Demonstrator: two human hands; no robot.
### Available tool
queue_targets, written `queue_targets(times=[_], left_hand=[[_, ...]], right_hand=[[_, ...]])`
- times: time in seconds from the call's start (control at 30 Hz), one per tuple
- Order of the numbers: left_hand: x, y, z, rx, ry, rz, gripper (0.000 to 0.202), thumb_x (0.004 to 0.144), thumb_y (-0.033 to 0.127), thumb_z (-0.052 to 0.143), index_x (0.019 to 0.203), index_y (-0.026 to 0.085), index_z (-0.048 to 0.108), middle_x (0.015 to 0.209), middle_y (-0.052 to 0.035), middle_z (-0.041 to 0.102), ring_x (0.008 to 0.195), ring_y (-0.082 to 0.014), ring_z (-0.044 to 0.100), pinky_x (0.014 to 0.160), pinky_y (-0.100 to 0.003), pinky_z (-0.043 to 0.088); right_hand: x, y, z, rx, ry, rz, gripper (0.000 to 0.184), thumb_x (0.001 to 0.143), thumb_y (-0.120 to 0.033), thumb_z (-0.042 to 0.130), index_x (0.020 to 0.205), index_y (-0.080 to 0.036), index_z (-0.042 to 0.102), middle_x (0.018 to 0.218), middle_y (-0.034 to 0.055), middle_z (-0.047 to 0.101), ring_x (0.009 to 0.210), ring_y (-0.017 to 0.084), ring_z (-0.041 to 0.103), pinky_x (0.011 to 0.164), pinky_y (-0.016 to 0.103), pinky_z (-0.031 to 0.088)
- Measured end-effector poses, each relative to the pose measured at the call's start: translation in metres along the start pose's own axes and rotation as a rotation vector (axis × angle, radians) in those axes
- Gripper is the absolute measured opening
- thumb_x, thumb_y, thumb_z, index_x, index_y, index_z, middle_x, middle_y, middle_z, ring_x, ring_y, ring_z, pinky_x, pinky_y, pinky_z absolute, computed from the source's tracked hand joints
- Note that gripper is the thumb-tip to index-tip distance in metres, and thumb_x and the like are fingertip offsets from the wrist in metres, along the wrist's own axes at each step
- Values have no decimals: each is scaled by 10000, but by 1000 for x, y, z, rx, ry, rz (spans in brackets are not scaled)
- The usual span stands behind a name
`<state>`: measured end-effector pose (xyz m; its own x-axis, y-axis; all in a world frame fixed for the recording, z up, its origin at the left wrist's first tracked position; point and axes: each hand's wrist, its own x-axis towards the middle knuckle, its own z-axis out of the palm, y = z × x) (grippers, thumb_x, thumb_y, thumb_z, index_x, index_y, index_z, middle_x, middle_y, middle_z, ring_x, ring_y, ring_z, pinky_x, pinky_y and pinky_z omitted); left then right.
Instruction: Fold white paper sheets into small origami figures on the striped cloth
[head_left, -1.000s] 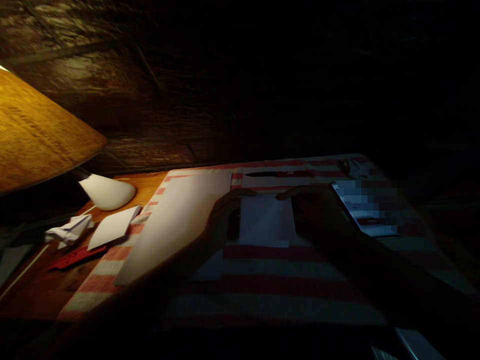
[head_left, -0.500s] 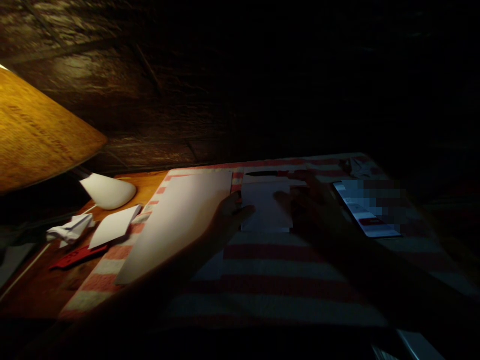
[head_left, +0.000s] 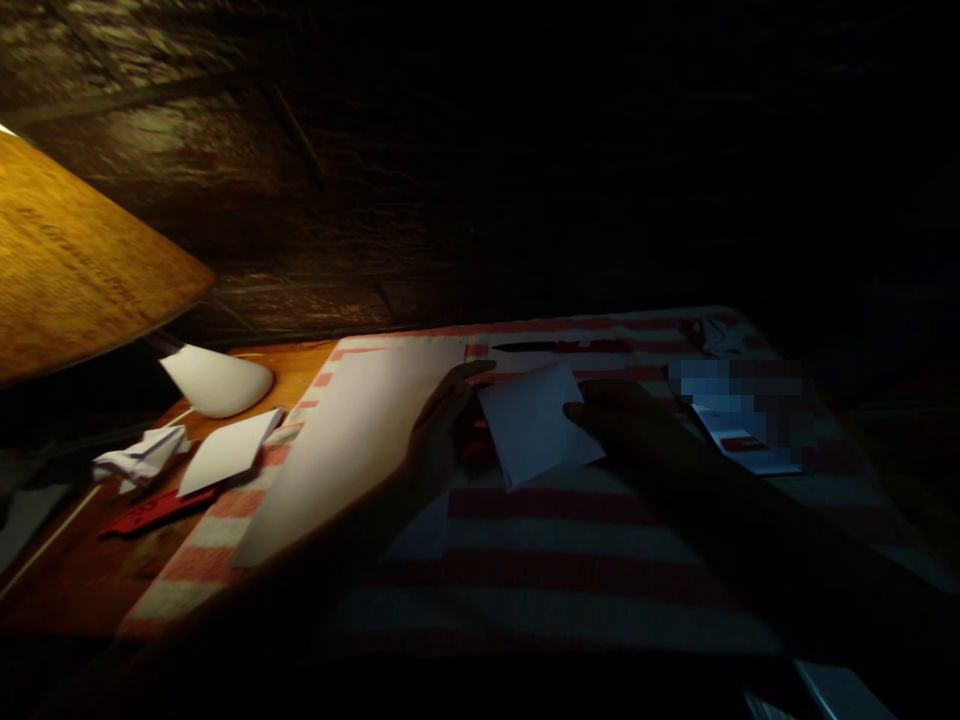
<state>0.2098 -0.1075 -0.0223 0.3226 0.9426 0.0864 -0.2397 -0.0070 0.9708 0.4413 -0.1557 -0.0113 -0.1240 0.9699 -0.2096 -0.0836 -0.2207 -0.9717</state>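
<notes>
My right hand grips a small square of white paper by its right side, thumb on top. The square is tilted, with a corner pointing toward me, and its lower edge shows more than one layer. To its left, my left hand is open, its fingers stretched toward the square and apart from it. A large white sheet lies flat under and beyond my left forearm. Behind the square rests a knife with a dark blade and a red and black handle.
A striped red and white cloth covers the table. At right lies a lit phone, partly blurred out. On the left are a lamp, crumpled paper, a folded white paper and a red object.
The paper square has turned from straight to tilted in my right hand. My left hand has let go of its left edge and its fingers have opened. My right hand has shifted toward me.
</notes>
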Motion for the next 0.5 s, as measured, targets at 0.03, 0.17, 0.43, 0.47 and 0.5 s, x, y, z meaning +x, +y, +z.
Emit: queue_targets(times=[0.03, 0.17, 0.43, 0.47, 0.5], left_hand=[[0, 3, -1, 42, -28, 54, 391, 918, 434, 625, 1265, 255, 609, 1080, -63, 732, 863, -208, 703, 653, -298, 550], [2, 7, -4, 321, -78, 211, 197, 891, 340, 699, 1018, 193, 733, 980, -61, 748, 943, -197, 688, 811, -284, 530], [-4, 12, -3, 231, -260, 275, 472, 863, 380, 694, 1303, 212, 673, 1354, -121, 664, 1242, -289, 627, 1009, -382, 518], [-5, 13, -2, 318, -213, 291, 402, 860, 346, 704, 1237, 206, 712, 1283, -113, 701, 1185, -269, 654, 975, -359, 527], [-4, 13, -1, 396, -144, 296, 313, 861, 321, 704, 1145, 197, 750, 1176, -100, 740, 1095, -245, 682, 915, -330, 540]], right_hand=[[-1, -1, 0, 22, -23, 17, 307, 797, -447, 781, 836, -164, 670, 753, 29, 664, 619, 148, 591, 567, 288, 414], [-1, -1, -1, 30, -88, 26, 323, 808, -473, 786, 851, -172, 676, 765, 26, 662, 644, 146, 593, 595, 293, 408], [3, 2, -5, 147, -20, 40, 336, 776, -482, 812, 802, -197, 638, 712, 4, 598, 617, 139, 560, 556, 284, 403], [2, 2, -4, 129, -35, 31, 347, 795, -513, 788, 821, -201, 640, 723, 12, 606, 618, 144, 560, 552, 289, 411], [1, 2, -3, 98, -52, 4, 376, 823, -565, 743, 844, -202, 645, 733, 25, 618, 614, 152, 561, 548, 298, 419]])
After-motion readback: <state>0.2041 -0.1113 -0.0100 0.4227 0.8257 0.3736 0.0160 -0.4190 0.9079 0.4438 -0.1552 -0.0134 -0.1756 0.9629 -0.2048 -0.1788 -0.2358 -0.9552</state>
